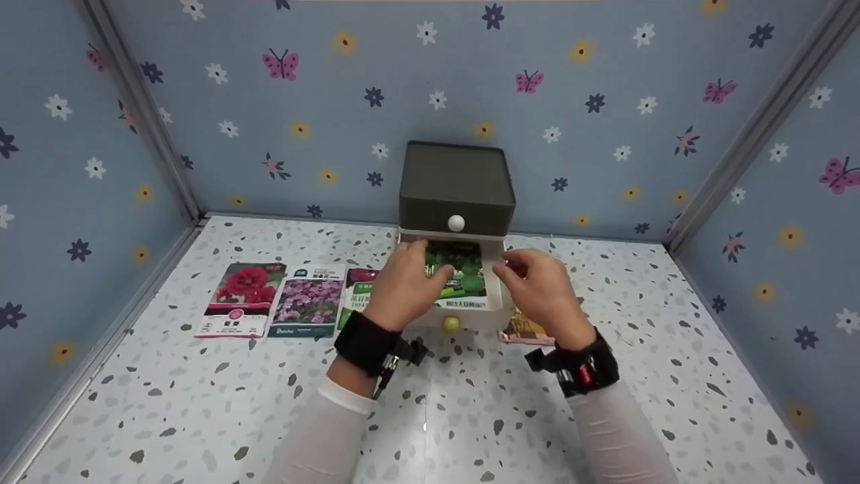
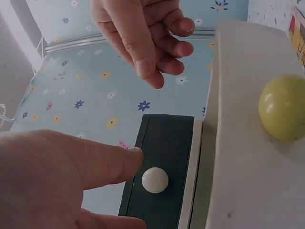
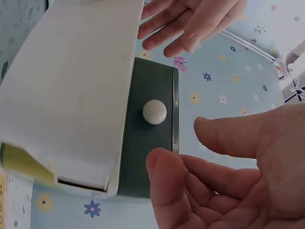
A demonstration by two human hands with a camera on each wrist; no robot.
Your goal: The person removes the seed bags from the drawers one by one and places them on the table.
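Note:
A small dark-green box (image 1: 457,176) with a white knob (image 1: 456,223) stands by the back wall. Its white lower drawer (image 1: 494,302) is pulled out and bears a yellow-green knob (image 1: 451,324). A green seed packet (image 1: 472,284) lies in the drawer. My left hand (image 1: 408,282) is over the drawer's left side, thumb spread above the packet; some fingertips are hidden in the head view. By the drawer's right wall is my right hand (image 1: 543,288), its fingers loosely bent with nothing between thumb and fingers (image 3: 167,176).
Left of the drawer lie a red-flower seed packet (image 1: 238,299), a pink-flower packet (image 1: 308,306) and a partly covered packet (image 1: 356,296). An orange packet (image 1: 527,329) shows under my right hand. Flowered panels (image 1: 336,134) enclose the speckled table (image 1: 470,417).

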